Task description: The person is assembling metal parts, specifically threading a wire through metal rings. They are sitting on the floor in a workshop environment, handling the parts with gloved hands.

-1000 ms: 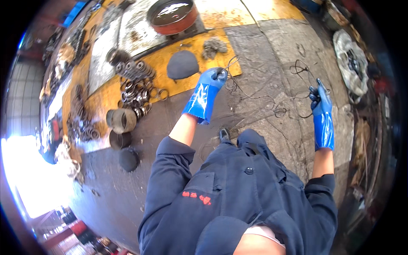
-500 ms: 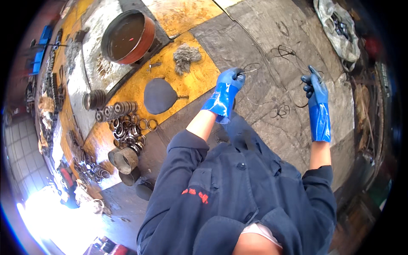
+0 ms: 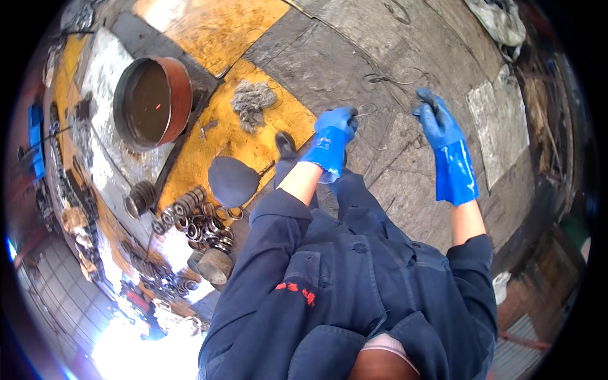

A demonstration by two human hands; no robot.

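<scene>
Both my hands wear blue rubber gloves and are held out over the grey floor sheets. My left hand [image 3: 337, 121] is closed in a fist, and a thin wire loop [image 3: 368, 109] sticks out from its thumb side. To the right, my right hand [image 3: 437, 119] has its fingers bent and drawn together, seemingly pinching the thin dark wire, though the grip itself is hard to see. Beyond the hands, a tangle of dark wire [image 3: 380, 78] trails across the floor toward my right hand.
At the left stand a round red-brown pan [image 3: 174, 101] of dark liquid, a grey rag clump [image 3: 252, 103] and a dark round pad [image 3: 233, 181]. Metal rings [image 3: 206, 225] and coil springs [image 3: 140, 197] lie near them. A pale plastic sack [image 3: 500, 22] sits far right.
My right hand has moved left, closer to my left hand, and its fingers have drawn in. The left fist stays closed on the wire. The view has turned, shifting the floor things.
</scene>
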